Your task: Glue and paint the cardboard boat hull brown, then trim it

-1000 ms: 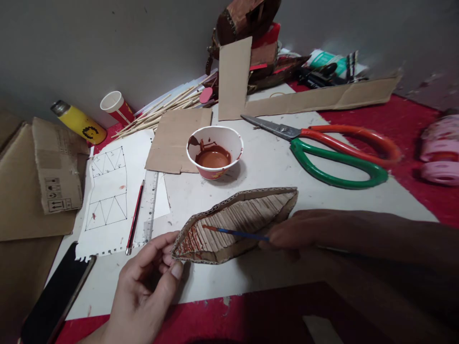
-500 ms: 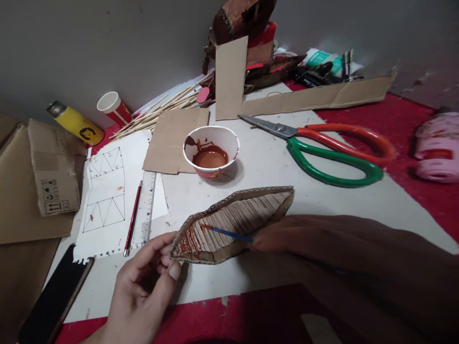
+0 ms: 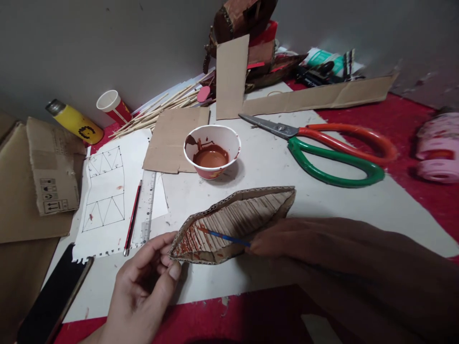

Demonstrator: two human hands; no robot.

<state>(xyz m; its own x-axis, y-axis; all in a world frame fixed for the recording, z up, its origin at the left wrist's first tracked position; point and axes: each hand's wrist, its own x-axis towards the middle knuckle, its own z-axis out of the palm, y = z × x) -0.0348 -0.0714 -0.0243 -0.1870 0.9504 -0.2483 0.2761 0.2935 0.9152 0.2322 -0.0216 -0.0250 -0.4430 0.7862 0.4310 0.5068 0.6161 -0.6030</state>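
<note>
A boat-shaped cardboard piece [image 3: 247,217] with a ribbed inside lies on the white sheet, its left end streaked with wet reddish-brown paint. My left hand [image 3: 145,282] pinches that left tip between thumb and fingers. In my right hand [image 3: 279,239] is a thin blue paintbrush [image 3: 227,238], whose tip touches the ribs beside the painted part. The right fingers show only in part, closed on the handle. Behind the cardboard boat stands a paper cup [image 3: 212,153] holding reddish-brown paint.
Large scissors [image 3: 333,148] with orange and green handles lie at right. A pencil [image 3: 132,217], ruler [image 3: 147,210], drawn paper [image 3: 103,191] and phone [image 3: 53,296] are at left. Wooden sticks [image 3: 168,105], cardboard strips [image 3: 319,95] and a yellow bottle [image 3: 75,122] are at the back.
The brush tip has shifted slightly left and down along the ribs, with my right hand following. Slightly more paint shows near the tip. My left hand keeps its hold.
</note>
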